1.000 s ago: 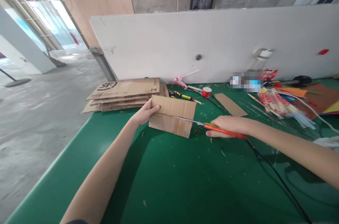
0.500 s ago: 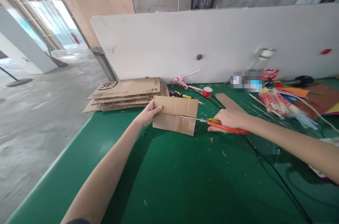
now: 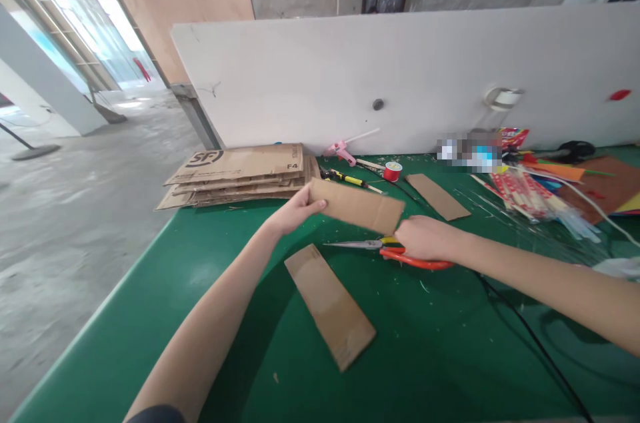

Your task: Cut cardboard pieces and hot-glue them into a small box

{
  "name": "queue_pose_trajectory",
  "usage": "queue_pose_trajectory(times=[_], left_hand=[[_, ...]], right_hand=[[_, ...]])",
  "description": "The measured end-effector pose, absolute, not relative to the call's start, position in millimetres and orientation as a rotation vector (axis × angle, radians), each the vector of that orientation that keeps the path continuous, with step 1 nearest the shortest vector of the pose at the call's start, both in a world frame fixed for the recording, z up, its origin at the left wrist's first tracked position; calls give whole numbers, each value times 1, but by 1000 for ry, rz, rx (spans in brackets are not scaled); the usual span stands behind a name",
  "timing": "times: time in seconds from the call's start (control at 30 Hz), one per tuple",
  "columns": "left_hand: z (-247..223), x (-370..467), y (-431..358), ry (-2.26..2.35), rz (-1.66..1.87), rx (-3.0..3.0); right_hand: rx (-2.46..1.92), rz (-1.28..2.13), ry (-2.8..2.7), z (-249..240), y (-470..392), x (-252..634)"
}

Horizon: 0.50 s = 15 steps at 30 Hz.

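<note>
Between thumb and fingers, my left hand [image 3: 299,209] grips the left end of a cardboard strip [image 3: 356,204], held above the table. My right hand [image 3: 425,237] is closed around the orange-handled scissors [image 3: 357,245], whose blades point left, below the strip, and look closed. The right knuckles are close to the strip's right end; whether they touch it I cannot tell. A second cardboard strip [image 3: 331,306] lies slanted on the green table [image 3: 240,356] nearer to me. Farther back on the right is another cardboard piece [image 3: 438,196].
Flattened cardboard boxes [image 3: 235,169] are stacked at the back left. A pink glue gun [image 3: 342,152], a red spool [image 3: 393,171] and a yellow-black tool [image 3: 350,179] lie by the white panel [image 3: 300,83]. Craft supplies [image 3: 530,189] crowd the right, and a black cable [image 3: 530,329] crosses there.
The cardboard piece is now cut in two along its length. One strip has dropped onto the table; the other stays in my left hand, shifted slightly right. The scissors have come down and closed.
</note>
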<state>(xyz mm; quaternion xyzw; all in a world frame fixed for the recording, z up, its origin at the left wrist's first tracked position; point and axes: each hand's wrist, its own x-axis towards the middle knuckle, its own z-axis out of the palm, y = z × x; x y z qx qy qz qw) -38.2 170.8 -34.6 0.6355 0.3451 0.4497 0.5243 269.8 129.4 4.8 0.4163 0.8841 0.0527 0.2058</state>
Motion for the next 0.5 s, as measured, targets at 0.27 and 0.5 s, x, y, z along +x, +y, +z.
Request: queue_pose_trajectory(times=[0.27, 0.5], left_hand=[[-15, -110, 185, 1107, 1621, 1363], [-11, -89, 176, 1251, 1172, 1415]], right_hand=[[1622, -136, 2234, 10, 141, 318], [1783, -273, 2223, -3, 152, 314]])
